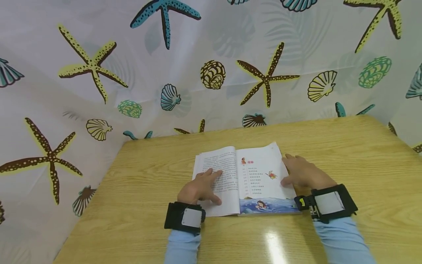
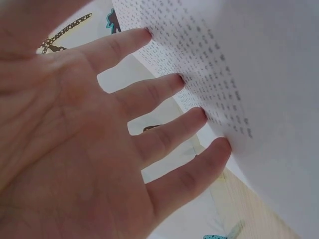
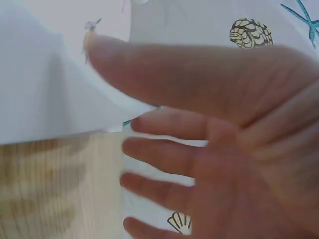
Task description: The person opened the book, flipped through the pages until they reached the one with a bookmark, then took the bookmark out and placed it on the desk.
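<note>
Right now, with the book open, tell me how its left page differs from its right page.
The left page carries dense text; the right page, short spaced lines. The left page shows only dark print, while the right page has colour drawings, including a water scene along its bottom. Both have a white background.

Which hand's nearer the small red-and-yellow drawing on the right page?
Right. Right hand is at the outer edge of the right page, right of the drawing; left hand is over the left page.
</note>
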The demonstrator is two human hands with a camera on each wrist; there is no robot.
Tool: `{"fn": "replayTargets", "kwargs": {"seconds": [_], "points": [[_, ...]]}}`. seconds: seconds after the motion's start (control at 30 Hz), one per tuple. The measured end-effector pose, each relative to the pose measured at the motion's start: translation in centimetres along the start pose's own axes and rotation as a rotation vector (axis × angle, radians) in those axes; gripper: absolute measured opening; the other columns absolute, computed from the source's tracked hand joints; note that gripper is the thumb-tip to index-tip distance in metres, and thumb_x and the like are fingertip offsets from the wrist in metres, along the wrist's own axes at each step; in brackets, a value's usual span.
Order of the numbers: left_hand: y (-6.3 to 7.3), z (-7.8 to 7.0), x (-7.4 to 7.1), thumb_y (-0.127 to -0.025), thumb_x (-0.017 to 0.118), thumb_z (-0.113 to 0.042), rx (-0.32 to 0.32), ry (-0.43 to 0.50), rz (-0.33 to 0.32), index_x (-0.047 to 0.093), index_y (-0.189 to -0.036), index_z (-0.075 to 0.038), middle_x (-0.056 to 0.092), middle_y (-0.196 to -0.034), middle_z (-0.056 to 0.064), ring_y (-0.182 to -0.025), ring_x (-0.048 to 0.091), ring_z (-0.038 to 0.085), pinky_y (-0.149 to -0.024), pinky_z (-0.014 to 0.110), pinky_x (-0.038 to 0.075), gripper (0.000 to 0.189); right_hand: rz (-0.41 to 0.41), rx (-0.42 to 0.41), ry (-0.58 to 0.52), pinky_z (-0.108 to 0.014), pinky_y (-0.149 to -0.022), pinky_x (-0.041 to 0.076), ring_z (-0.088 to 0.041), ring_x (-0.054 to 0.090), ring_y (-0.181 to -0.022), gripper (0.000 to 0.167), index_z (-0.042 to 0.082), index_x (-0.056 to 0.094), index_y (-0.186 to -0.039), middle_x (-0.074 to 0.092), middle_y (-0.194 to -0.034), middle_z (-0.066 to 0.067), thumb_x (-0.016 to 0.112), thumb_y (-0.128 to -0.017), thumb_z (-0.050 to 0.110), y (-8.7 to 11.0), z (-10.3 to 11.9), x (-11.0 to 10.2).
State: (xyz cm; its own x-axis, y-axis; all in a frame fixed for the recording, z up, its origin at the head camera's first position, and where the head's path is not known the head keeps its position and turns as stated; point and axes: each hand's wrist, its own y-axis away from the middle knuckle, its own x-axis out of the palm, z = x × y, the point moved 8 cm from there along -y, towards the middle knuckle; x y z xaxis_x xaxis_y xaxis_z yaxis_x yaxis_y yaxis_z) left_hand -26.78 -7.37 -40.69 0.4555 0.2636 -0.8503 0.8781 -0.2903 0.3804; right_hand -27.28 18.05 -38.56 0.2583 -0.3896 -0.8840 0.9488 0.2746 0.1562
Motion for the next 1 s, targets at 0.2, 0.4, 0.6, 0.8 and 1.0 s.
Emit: {"fn": "replayTargets", "kwargs": {"seconds": [0.2,0.4,0.6,0.8,1.0], "points": [[-0.1,0.1,-0.1,-0.079,0.090,-0.021,0.003,-0.015,-0.002,0.039,-0.158,-0.019,0.025,-0.165,0.014,-0.149,0.025,0.041,-0.113,0.063,0.031,0.094,-0.098,-0.105,-0.142,-0.033,-0.058,0.042,-0.021,0.050,-0.066,0.013,-0.002,0.061,-0.083,0.053,-0.072,-0.006,0.070,-0.090,0.002,0.3,0.1,-1.4],[-0.1,0.2,-0.2,-0.079,0.090,-0.020,0.007,0.002,0.003,0.039,-0.158,-0.019,0.024,-0.166,0.014,-0.150,0.024,0.041,-0.113,0.063,0.030,0.094,-0.051,-0.126,-0.207,-0.029,-0.053,0.039,-0.015,0.048,-0.059,0.017,0.001,0.058,-0.078,0.052,-0.065,-0.001,0.066,-0.093,-0.001,0.4,-0.6,-1.2],[-0.1,0.3,-0.1,-0.079,0.090,-0.020,0.012,0.010,0.007,0.038,-0.159,-0.018,0.023,-0.166,0.014,-0.150,0.023,0.041,-0.114,0.062,0.029,0.095,-0.035,-0.124,-0.228,-0.029,-0.054,0.038,-0.016,0.048,-0.061,0.018,0.002,0.058,-0.080,0.052,-0.067,-0.001,0.064,-0.096,0.002,0.4,-0.5,-1.0],[0.4,0.1,-0.2,-0.082,0.088,-0.018,0.008,0.014,-0.002,0.037,-0.159,-0.018,0.025,-0.166,0.014,-0.150,0.023,0.040,-0.114,0.061,0.030,0.092,0.158,-0.138,-0.561,-0.047,-0.082,0.058,-0.033,0.064,-0.101,0.060,-0.011,0.052,-0.134,0.066,-0.108,-0.018,0.030,-0.111,0.040,1.1,0.9,-0.8],[0.0,0.2,0.0,-0.084,0.085,-0.015,0.016,-0.036,-0.011,0.036,-0.159,-0.015,0.024,-0.165,0.018,-0.148,0.024,0.043,-0.114,0.062,0.030,0.089,0.298,-0.232,-0.609,-0.062,-0.099,0.046,-0.050,0.040,-0.138,0.075,-0.004,0.028,-0.157,0.040,-0.152,-0.032,0.017,-0.109,0.053,1.1,5.4,1.0]]}}
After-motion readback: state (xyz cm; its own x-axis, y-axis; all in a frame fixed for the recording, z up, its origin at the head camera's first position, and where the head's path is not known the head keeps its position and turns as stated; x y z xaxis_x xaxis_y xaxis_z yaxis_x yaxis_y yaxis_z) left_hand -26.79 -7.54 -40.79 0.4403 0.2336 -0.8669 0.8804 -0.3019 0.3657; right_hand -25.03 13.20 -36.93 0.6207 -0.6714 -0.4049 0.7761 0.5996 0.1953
